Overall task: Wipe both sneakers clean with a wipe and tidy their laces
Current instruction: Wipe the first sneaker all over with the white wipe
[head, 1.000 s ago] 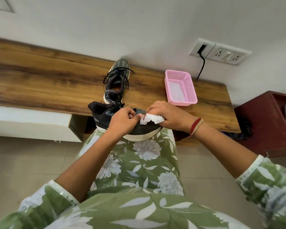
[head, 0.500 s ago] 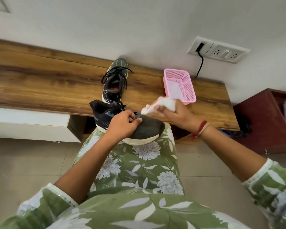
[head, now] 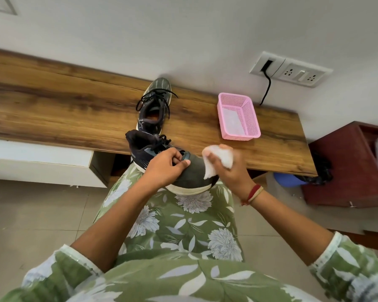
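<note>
— Wooden bench (head: 52,101) against a pale wall is being used as the work spot. What is being done at the hands?
— A dark sneaker (head: 192,174) is being steadied on the lap by the left hand (head: 166,168), whose curled fingers are pinching it at the lowest laces. A crumpled white wipe (head: 218,158) is being gripped in the right hand (head: 229,173), just beside the toe, and its lower corner appears to be touching the upper.
— How is this step being done well?
— The toe seems to be the part being wiped. The shoe should be kept pinned so it is not being pushed off the knee. The wipe is best being drawn one way, toward the sole rim, with a clean fold being turned outward.
— How is the shoe looking?
— A matte grey-black fabric upper and a whitish midsole are being shown. Remaining dirt cannot be told.
— And further out?
— The second sneaker (head: 154,118) is being left upright on the bench, toe to the wall. Its black laces (head: 155,95) are lying splayed, so tidying is judged not yet done. A pink mesh basket (head: 252,118) is being kept nearby, apart.
</note>
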A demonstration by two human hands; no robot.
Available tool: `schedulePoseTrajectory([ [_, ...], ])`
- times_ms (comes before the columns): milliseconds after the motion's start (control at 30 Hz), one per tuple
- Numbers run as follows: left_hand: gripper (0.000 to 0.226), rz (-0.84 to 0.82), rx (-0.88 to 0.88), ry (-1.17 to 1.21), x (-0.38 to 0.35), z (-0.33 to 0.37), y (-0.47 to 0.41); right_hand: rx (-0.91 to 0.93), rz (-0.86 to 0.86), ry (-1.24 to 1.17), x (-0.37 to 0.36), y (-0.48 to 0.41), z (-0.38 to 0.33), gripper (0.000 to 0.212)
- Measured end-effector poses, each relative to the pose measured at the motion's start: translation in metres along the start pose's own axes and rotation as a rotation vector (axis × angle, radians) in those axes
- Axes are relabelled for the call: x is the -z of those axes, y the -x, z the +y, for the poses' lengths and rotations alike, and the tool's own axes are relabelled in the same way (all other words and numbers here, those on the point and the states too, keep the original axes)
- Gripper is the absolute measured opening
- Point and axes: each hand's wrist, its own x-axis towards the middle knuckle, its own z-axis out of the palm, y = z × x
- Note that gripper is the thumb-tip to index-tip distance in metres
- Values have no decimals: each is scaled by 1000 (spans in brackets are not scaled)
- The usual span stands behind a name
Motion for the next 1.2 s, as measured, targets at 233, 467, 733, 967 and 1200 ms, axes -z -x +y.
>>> schedulePoseTrajectory([
  [233, 20, -36, -16, -42, 8, 2, -4, 59, -162, 87, 7, -15, -11, 43],
  [467, 21, -63, 12, 110, 13, -5, -6, 418, -405, 467, 16, -12, 0, 52],
  [733, 22, -25, -25, -92, 9, -3, -1, -134, -241, -84, 34, -11, -18, 23],
  [967, 22, 33, -20, -95, 10, 2, -1, -410, -2, -455, 35, -21, -26, 11],
  [1200, 22, 129, -18, -120, 7, 9, 2, -477, -14, -523, 37, -31, -32, 15],
])
